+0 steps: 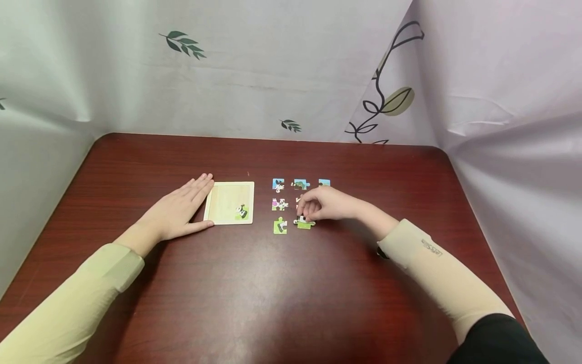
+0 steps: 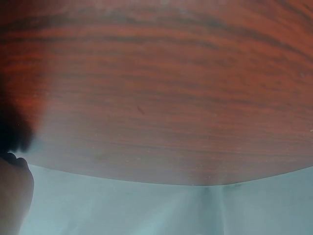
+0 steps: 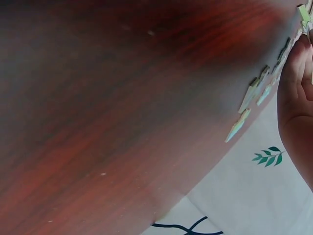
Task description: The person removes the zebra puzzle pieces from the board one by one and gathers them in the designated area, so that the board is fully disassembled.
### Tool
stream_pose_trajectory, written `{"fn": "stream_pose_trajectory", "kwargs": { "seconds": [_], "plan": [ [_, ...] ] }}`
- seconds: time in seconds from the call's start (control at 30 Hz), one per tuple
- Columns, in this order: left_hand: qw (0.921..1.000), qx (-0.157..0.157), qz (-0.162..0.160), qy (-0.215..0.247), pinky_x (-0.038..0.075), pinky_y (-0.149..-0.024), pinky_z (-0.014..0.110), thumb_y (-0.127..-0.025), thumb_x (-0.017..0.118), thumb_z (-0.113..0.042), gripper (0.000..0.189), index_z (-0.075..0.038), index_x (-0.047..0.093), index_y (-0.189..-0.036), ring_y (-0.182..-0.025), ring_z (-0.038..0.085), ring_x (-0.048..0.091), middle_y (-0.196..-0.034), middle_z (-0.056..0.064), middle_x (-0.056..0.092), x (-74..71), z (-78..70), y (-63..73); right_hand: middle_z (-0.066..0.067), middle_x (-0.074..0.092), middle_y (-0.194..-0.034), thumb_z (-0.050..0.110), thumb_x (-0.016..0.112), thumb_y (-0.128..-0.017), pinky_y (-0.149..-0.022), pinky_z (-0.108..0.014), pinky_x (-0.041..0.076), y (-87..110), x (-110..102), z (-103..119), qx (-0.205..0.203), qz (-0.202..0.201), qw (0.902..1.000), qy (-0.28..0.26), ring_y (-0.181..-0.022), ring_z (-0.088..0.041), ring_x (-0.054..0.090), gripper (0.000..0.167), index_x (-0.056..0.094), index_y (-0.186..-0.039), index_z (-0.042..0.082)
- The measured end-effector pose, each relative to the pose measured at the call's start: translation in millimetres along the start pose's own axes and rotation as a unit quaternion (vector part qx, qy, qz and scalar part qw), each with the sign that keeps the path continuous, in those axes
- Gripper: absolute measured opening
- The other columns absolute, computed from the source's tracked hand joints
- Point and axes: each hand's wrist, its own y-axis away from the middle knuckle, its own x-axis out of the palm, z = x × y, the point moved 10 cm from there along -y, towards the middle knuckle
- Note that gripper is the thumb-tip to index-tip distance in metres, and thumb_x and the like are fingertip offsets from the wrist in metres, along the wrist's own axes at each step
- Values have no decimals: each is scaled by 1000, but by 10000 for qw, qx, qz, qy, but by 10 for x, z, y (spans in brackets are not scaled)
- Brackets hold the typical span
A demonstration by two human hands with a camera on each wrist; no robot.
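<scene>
My left hand [image 1: 182,208] lies flat with straight fingers, its fingertips and thumb touching the left side of a pale wooden puzzle tray [image 1: 220,205]. One panda jigsaw piece [image 1: 242,211] sits in the tray's lower right corner. To the right, my right hand [image 1: 329,203] has curled fingers and pinches a green-edged jigsaw piece [image 1: 304,225] in the bottom row of loose pieces. That hand partly covers the middle and right of the rows. In the right wrist view, a green piece [image 3: 304,13] shows at the fingertips.
Between tray and right hand lies a column of loose pieces: a blue-topped one [image 1: 278,184], a pink-and-white one [image 1: 279,204] and a green one [image 1: 280,226]. Two more blue-topped pieces, one with a tree [image 1: 300,184], lie along the back. A pale curtain [image 1: 254,76] hangs behind the brown table [image 1: 254,303].
</scene>
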Motion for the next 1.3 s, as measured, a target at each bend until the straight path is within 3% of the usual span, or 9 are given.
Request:
{"fn": "stream_pose_trajectory", "kwargs": {
  "seconds": [0.3, 0.5, 0.67, 0.97, 1.3],
  "plan": [
    [10000, 12, 11, 4, 8, -139, 36, -98, 67, -55, 101, 6, 23, -166, -164, 40, 22, -176, 24, 20, -17, -11, -3, -2, 73, -88, 1, 79, -92, -75, -22, 59, 37, 15, -5, -164, -214, 9974, 663, -78, -7, 64, 13, 77, -104, 6],
    [10000, 61, 51, 7, 13, -139, 41, -100, 65, -54, 100, 6, 21, -166, -164, 41, 22, -175, 25, 20, -49, -37, 6, -2, 72, -90, 2, 80, -91, -75, -22, 59, 46, 30, 26, -226, -268, 9951, 930, -78, -7, 63, 14, 77, -104, 7],
    [10000, 67, 37, 19, 10, -139, 39, -100, 65, -55, 101, 6, 21, -166, -164, 41, 22, -175, 25, 20, -51, -35, -1, -2, 70, -91, 4, 81, -91, -74, -21, 58, 46, 60, 60, -309, -239, 9938, 1044, -79, -7, 62, 14, 78, -104, 8],
    [9999, 92, -28, 45, 9, -139, 38, -100, 65, -54, 100, 6, 21, -166, -164, 41, 23, -175, 26, 22, -54, -31, 7, -2, 69, -91, 4, 81, -92, -73, -21, 57, 41, 84, 60, -390, -189, 9944, 966, -79, -7, 61, 15, 78, -105, 10],
    [10000, 60, -60, 29, 9, -139, 37, -98, 67, -55, 101, 6, 24, -165, -164, 40, 22, -175, 25, 22, -35, -20, 0, -2, 73, -94, 7, 78, -94, -76, -23, 59, -22, 0, 127, -477, -551, 9956, 584, -80, -8, 65, 9, 78, -103, 8]
  ]
}}
